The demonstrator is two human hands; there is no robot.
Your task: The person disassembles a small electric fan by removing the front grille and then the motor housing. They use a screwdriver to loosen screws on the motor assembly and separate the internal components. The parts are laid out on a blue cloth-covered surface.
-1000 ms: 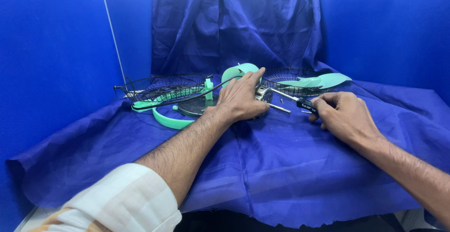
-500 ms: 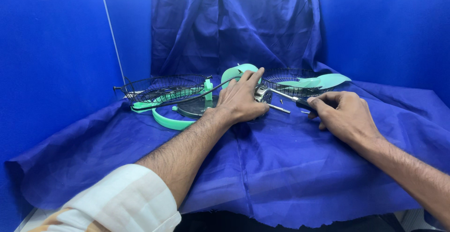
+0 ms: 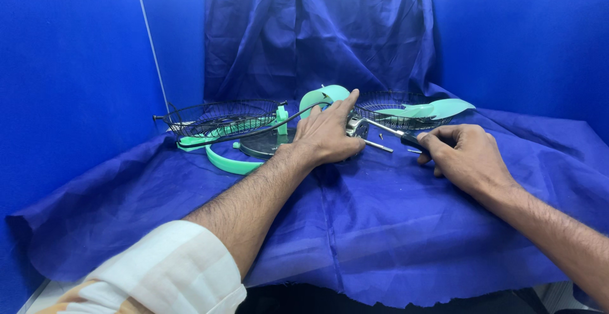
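Head view showed my left hand [image 3: 327, 135] pressed flat over the fan motor [image 3: 355, 125], fingers spread and pointing away from me, steadying it without closing around it. My right hand [image 3: 466, 155] was curled tightly around the dark handle of a screwdriver [image 3: 394, 132], whose metal shaft ran up and left so that its tip met the motor. The motor sat on the blue cloth [image 3: 380, 225] that draped the table.

Positions relative to the motor:
- Left of it: a wire fan guard [image 3: 219, 118] lying flat, with a green ring [image 3: 228, 162] just in front of that guard and a dark round base plate [image 3: 263, 144] between ring and motor.
- Right of it and behind: a second wire guard [image 3: 396, 108] holding a green fan blade [image 3: 438, 108].
- Just behind it: a green rounded motor cover [image 3: 323, 95].
- Just right of it and nearer to me: a short metal pin [image 3: 379, 145] on the cloth.
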